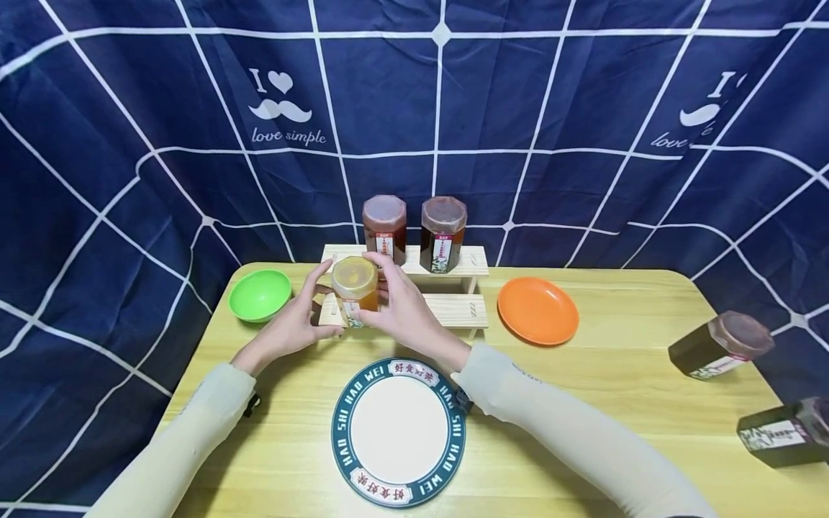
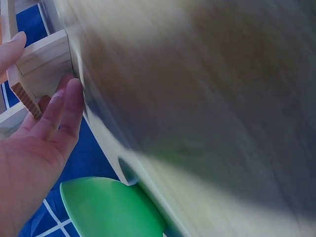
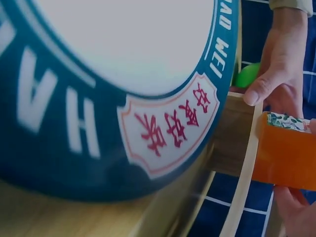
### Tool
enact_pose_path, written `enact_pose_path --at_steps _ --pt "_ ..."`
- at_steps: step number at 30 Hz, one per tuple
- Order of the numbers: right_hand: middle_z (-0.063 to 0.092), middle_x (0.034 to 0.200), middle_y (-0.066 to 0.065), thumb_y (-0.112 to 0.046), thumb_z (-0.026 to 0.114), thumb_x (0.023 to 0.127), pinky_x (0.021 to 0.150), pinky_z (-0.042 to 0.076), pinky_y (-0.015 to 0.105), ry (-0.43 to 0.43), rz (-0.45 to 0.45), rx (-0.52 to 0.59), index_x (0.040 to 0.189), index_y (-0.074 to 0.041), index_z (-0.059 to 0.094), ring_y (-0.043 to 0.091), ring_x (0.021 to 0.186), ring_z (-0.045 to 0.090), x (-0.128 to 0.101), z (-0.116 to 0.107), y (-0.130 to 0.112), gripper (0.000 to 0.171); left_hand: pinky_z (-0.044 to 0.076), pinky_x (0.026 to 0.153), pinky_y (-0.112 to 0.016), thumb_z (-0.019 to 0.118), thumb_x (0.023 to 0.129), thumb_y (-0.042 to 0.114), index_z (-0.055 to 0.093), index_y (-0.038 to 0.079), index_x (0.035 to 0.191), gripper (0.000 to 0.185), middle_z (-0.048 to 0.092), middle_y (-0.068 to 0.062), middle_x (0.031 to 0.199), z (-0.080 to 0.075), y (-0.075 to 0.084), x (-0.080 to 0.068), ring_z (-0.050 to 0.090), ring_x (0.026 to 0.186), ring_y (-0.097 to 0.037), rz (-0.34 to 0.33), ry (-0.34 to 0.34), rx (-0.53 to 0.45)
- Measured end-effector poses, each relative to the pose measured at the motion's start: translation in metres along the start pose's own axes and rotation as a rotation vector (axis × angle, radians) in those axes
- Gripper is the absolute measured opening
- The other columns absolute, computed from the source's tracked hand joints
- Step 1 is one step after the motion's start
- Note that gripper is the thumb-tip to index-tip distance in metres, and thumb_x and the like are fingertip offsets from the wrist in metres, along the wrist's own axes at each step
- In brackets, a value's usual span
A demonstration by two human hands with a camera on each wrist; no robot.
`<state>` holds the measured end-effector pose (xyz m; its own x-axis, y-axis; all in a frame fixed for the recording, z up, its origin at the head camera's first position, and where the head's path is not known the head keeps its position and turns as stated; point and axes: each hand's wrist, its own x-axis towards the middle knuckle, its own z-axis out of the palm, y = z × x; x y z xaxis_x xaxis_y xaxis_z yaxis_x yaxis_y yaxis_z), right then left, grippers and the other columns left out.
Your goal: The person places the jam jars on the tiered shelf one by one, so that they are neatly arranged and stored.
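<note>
A two-step wooden stand is at the back of the table. My right hand grips a honey-coloured jar with a yellowish lid, at the left part of the lower step. In the right wrist view the jar's orange side meets the step board. My left hand is at the stand's left end, its thumb at the front edge and its fingers around the end board, as the left wrist view shows. Two dark jars, one reddish and one brown, stand on the upper step.
A green bowl sits left of my left hand, and an orange plate lies right of the stand. In front is a white plate with a teal rim. Two more dark jars, one farther and one nearer, are at the right.
</note>
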<state>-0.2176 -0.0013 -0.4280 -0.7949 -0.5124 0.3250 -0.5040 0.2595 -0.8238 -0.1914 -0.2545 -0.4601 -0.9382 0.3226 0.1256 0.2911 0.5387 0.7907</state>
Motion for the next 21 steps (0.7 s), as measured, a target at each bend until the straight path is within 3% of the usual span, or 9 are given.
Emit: enact_pose_path --at_steps 8,14,21 --pt "0.063 0.140 0.006 -0.022 0.093 0.091 0.098 0.058 0.038 0.000 0.045 -0.107 0.170 -0.026 0.031 0.018 0.117 0.068 -0.0002 0.0000 -0.0016 0.100 0.055 0.091 -0.055 0.095 0.085 0.001 0.007 0.025 0.174 0.128 0.061 -0.027 0.143 -0.0002 -0.0004 -0.0004 0.069 0.108 -0.039 0.009 0.006 0.015" --pt "0.069 0.138 0.006 -0.036 0.090 0.094 0.097 0.057 0.040 -0.020 0.134 -0.176 0.170 -0.028 0.026 0.017 0.116 0.070 -0.0008 0.0041 -0.0006 0.099 0.055 0.091 -0.055 0.095 0.084 0.000 0.007 0.024 0.174 0.128 0.061 -0.027 0.142 -0.0004 -0.0018 -0.0004 0.067 0.115 -0.041 0.017 0.010 0.007" --pt "0.067 0.142 0.009 -0.036 0.089 0.095 0.100 0.056 0.042 -0.025 0.157 -0.164 0.169 -0.029 0.025 0.021 0.120 0.070 -0.0038 0.0053 -0.0016 0.097 0.055 0.094 -0.056 0.095 0.084 0.000 0.008 0.026 0.175 0.128 0.061 -0.027 0.143 0.0000 -0.0032 0.0006 0.064 0.122 -0.042 0.011 0.009 -0.010"
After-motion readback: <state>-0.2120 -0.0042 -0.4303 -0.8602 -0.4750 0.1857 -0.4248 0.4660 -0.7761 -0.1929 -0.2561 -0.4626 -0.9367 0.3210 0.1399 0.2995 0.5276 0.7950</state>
